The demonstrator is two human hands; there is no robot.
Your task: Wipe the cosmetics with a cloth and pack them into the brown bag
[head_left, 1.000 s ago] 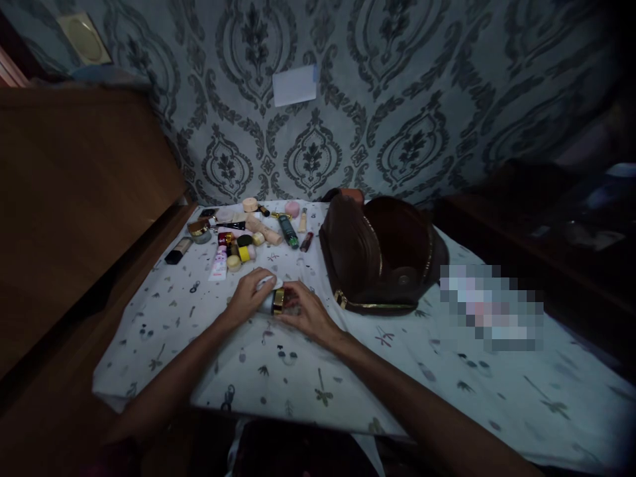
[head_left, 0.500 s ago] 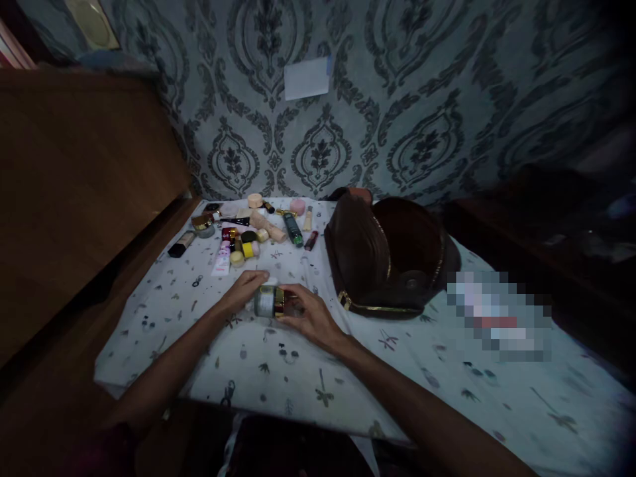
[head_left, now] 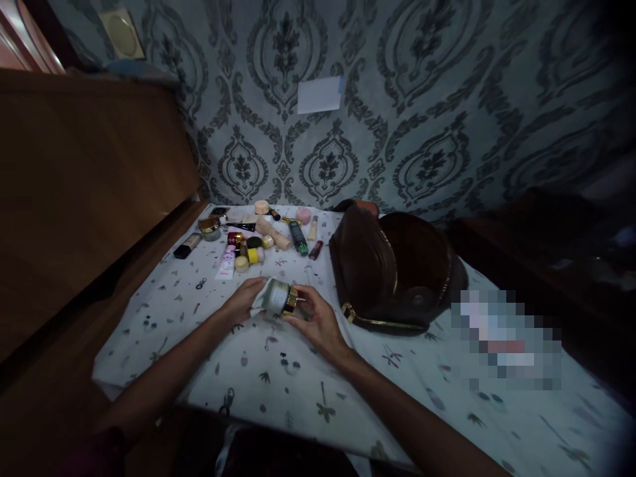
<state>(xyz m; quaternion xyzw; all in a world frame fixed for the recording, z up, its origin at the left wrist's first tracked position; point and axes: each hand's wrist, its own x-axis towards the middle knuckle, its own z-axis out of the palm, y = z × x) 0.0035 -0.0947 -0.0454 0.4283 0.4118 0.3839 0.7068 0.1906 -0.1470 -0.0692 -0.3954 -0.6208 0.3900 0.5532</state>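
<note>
Between my hands, above the patterned cloth, is a glass cosmetic jar point(head_left: 277, 296) with a gold lid, tipped on its side. My right hand point(head_left: 313, 318) grips the jar by the gold lid, thumb and fingers on either side. In my left hand point(head_left: 243, 298) is a white wipe point(head_left: 260, 301), pressed round the base of the jar; the fingertips are partly hidden behind it. To the right stands a brown bag point(head_left: 362, 265), its zip open and its dark inside showing.
Several cosmetics lie at the back left, among them a green tube point(head_left: 298, 238), a pink-and-white tube point(head_left: 226, 263) and another gold-lidded jar point(head_left: 209, 229). A blurred-out item point(head_left: 507, 341) lies at the right. A wooden cabinet point(head_left: 94, 172) borders the table on the left.
The jar has tilted, its gold lid end now lower and further right. More of the white wipe shows at its base. The camera view has shifted slightly.
</note>
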